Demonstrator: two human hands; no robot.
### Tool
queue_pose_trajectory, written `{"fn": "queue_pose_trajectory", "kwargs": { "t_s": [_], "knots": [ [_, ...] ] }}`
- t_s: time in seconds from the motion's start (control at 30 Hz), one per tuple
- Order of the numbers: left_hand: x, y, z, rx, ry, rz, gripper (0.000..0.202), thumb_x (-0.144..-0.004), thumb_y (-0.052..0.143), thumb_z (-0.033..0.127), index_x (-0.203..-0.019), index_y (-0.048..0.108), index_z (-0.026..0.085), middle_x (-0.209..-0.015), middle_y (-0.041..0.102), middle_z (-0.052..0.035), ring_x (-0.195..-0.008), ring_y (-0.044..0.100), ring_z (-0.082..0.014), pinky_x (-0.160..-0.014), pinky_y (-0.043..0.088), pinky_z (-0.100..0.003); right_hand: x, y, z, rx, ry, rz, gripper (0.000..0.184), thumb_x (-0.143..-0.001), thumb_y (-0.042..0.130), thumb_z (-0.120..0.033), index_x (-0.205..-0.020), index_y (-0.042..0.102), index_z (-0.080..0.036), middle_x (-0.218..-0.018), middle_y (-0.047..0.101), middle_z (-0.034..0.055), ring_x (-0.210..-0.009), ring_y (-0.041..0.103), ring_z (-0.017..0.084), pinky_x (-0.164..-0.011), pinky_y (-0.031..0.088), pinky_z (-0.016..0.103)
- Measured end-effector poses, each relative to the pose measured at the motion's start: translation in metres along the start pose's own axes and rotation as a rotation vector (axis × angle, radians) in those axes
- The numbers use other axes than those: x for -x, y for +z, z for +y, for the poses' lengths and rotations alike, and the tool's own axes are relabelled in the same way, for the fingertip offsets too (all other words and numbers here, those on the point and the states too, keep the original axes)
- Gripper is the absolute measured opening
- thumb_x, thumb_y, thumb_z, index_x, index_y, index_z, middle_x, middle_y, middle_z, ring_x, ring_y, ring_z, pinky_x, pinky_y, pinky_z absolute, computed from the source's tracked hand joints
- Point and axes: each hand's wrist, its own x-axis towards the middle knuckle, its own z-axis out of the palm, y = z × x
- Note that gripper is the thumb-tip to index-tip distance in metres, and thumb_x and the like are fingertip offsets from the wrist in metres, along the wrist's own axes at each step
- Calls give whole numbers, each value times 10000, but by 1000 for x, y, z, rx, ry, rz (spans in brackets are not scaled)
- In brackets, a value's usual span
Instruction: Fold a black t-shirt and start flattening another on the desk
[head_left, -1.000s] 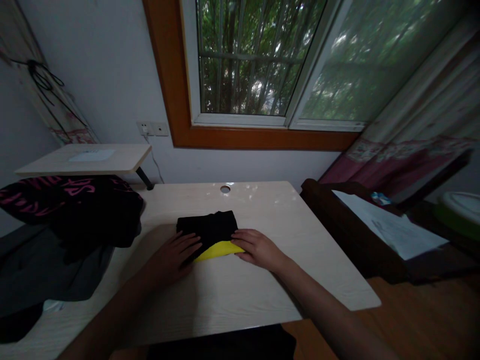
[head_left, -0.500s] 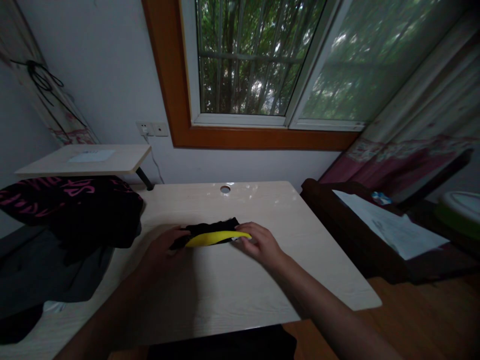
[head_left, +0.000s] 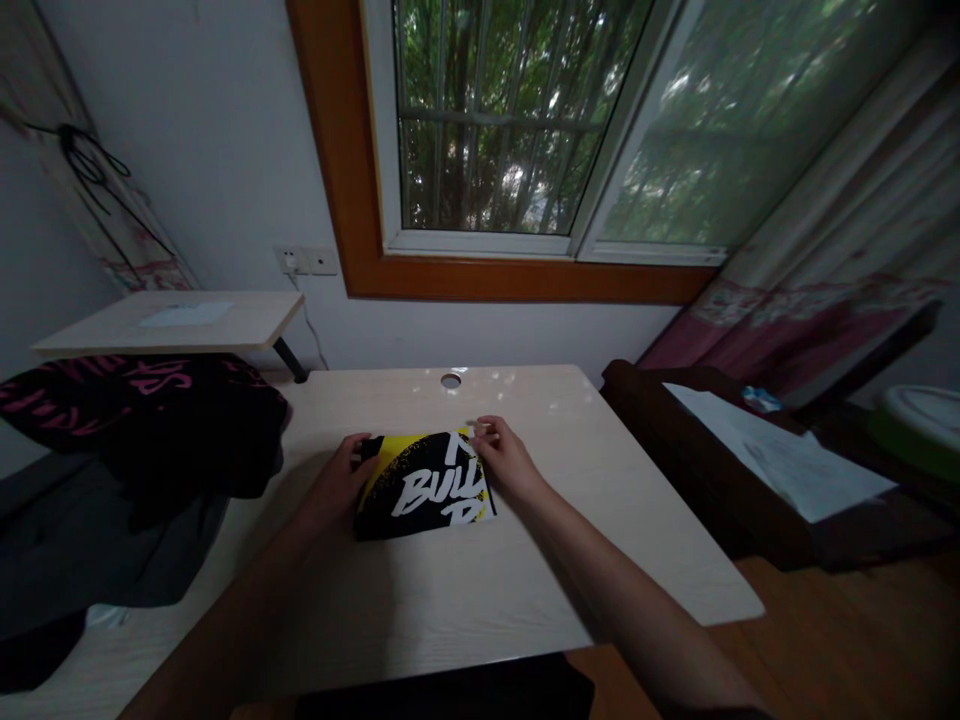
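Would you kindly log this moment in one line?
folded black-yellow cloth: lettered side showing; left hand: holding left edge; right hand: holding right edge

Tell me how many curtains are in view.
2: the left curtain, crossed by a black cord, and the right curtain, beside the window. No others show.

Folded cloth (head_left: 409, 512), matt as it looks to me from here, smooth wood-grain desk (head_left: 577, 430), glossy toward its far edge, dull fabric heap (head_left: 202, 430) at left, smooth wooden window frame (head_left: 525, 279), glass pane (head_left: 510, 130), paper sheet (head_left: 780, 460) at right
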Motion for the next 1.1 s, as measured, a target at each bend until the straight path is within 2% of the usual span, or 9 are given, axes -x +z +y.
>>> {"fn": "queue_pose_trajectory", "kwargs": {
  "t_s": [0.1,0.2,0.33,0.4,0.5,0.63,0.73,0.87,1.1],
  "knots": [
    [-8,0,-21,-111,66,117,489,-861,595,458,-1271,557,194,-1209,652,-115,-974,684,-230,-870,572,-416,1,2,12,-3,35,40,363,-860,618,-372,-1185,576,-217,-974,667,33,-823,645,179,-798,531,332],
    [-13,-4,-26,-253,133,174,475,-875,579,463,-1261,587,187,-1193,622,-117,-929,667,-225,-896,565,-436,4,0,10,71,60,-50,361,-888,610,-397,-1202,580,-220,-855,660,5,-777,638,189,-766,528,340],
    [-9,-1,-8,-523,389,127,392,-929,524,371,-1263,636,199,-1303,610,-125,-1234,565,-291,-1107,436,-503,10,-1,-6,284,-72,-48,369,-895,626,-325,-1245,599,-210,-1030,673,81,-952,643,245,-901,528,422],
    [-3,9,4,-616,514,58,391,-963,467,316,-1308,622,214,-1403,587,-108,-1387,457,-299,-1187,343,-516,14,2,-20,423,-198,2,384,-899,607,-249,-1280,615,-207,-1183,643,135,-1118,599,291,-1018,482,482],
    [5,34,17,-718,606,3,439,-975,443,277,-1394,565,223,-1511,522,-103,-1489,345,-311,-1227,257,-551,20,13,-40,511,-336,-44,439,-935,526,-179,-1368,593,-207,-1359,592,155,-1289,524,304,-1132,412,499],
    [10,64,16,-851,587,24,469,-982,442,282,-1430,534,181,-1536,491,-153,-1478,367,-351,-1200,262,-612,30,38,-47,582,-403,-167,473,-994,473,-232,-1457,530,-147,-1551,461,152,-1458,388,301,-1223,312,498],
    [14,73,8,-934,553,83,479,-1005,396,286,-1444,515,134,-1553,466,-167,-1475,375,-342,-1191,284,-609,37,51,-38,682,-383,-232,527,-1021,480,-359,-1492,488,-122,-1599,397,149,-1501,326,300,-1232,291,502],
    [21,71,0,-998,549,141,514,-1024,377,348,-1465,484,108,-1582,422,-167,-1491,353,-321,-1187,316,-573,41,48,-26,789,-343,-256,605,-1039,426,-467,-1542,414,-131,-1640,311,131,-1524,282,280,-1239,261,494],
    [25,59,-12,-999,513,124,544,-1017,394,405,-1495,461,155,-1618,368,-144,-1515,307,-308,-1195,321,-530,40,29,-20,821,-274,-305,625,-1041,410,-480,-1570,362,-151,-1658,253,110,-1544,229,255,-1247,223,493]
  ]
}}
